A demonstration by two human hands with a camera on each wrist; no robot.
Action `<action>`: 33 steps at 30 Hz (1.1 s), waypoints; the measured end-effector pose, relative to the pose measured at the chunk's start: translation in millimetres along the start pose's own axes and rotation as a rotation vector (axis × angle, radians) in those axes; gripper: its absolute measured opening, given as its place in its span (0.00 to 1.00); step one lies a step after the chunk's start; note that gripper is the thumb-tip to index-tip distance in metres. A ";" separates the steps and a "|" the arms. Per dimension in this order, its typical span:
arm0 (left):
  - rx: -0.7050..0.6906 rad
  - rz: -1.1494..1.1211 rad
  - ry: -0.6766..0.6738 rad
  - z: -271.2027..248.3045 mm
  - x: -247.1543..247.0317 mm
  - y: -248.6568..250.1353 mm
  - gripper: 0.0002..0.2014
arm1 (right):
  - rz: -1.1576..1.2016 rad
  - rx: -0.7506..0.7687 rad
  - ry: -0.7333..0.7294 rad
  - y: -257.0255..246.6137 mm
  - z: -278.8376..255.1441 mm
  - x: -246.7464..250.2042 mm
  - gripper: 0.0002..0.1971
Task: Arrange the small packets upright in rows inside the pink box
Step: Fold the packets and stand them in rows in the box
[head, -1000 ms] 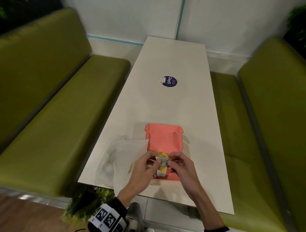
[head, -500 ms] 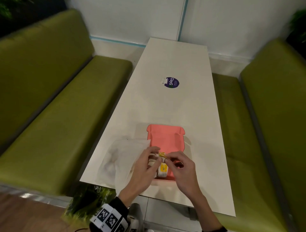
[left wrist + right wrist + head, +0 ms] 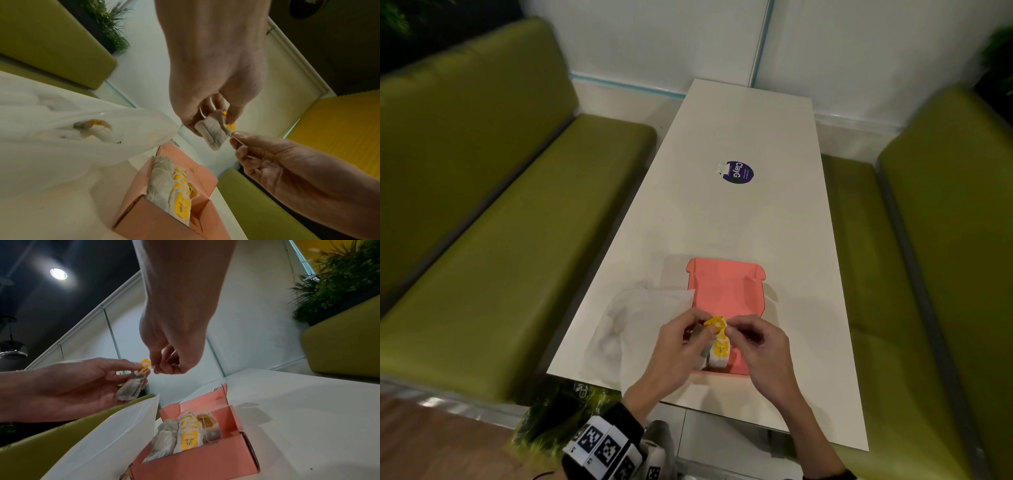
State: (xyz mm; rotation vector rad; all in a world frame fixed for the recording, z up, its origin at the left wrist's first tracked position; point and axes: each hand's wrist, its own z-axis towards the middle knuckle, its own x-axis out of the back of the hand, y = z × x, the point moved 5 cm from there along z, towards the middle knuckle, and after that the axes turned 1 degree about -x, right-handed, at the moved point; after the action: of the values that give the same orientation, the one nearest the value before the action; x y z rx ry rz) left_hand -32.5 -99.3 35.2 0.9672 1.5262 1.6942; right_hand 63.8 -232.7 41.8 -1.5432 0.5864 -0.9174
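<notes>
1. My left hand [image 3: 674, 346] is holding one small packet [image 3: 213, 135], a grey tea bag, pinched between thumb and fingers above the pink box [image 3: 722, 291]. Its yellow tag [image 3: 145, 364] is sticking up beside my thumb.
2. My right hand [image 3: 756, 346] is pinching the packet's thin string right at the top corner of the bag, thumb against forefinger; the other fingers are curling loosely into the palm.
3. Both hands are hovering clear of the box, meeting over its near end.
4. The pink box is sitting open on the white table [image 3: 739, 222], near my edge, its lid flap standing up on the far side.
5. A row of packets [image 3: 185, 434] is already standing upright inside the box along its left side, yellow tags facing right. One more packet [image 3: 209, 425] is leaning behind them towards the back.
6. A clear plastic bag [image 3: 633, 325] is lying just left of the box, touching its wall; in the left wrist view at least one more tagged packet is showing through it.
7. A round purple sticker [image 3: 738, 172] is lying farther up the table, well apart from the box.
8. Green benches [image 3: 517, 240] are flanking the table on both sides.
</notes>
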 end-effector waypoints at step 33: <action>-0.090 0.058 -0.031 4.1 2.7 5.9 0.02 | -0.053 0.041 -0.059 -1.1 -12.3 -12.5 0.11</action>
State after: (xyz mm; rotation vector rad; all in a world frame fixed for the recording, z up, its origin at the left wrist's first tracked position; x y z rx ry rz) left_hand -30.4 -95.6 41.6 0.9949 1.4025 1.7645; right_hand 46.5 -229.6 40.1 -1.5502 0.4840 -0.9157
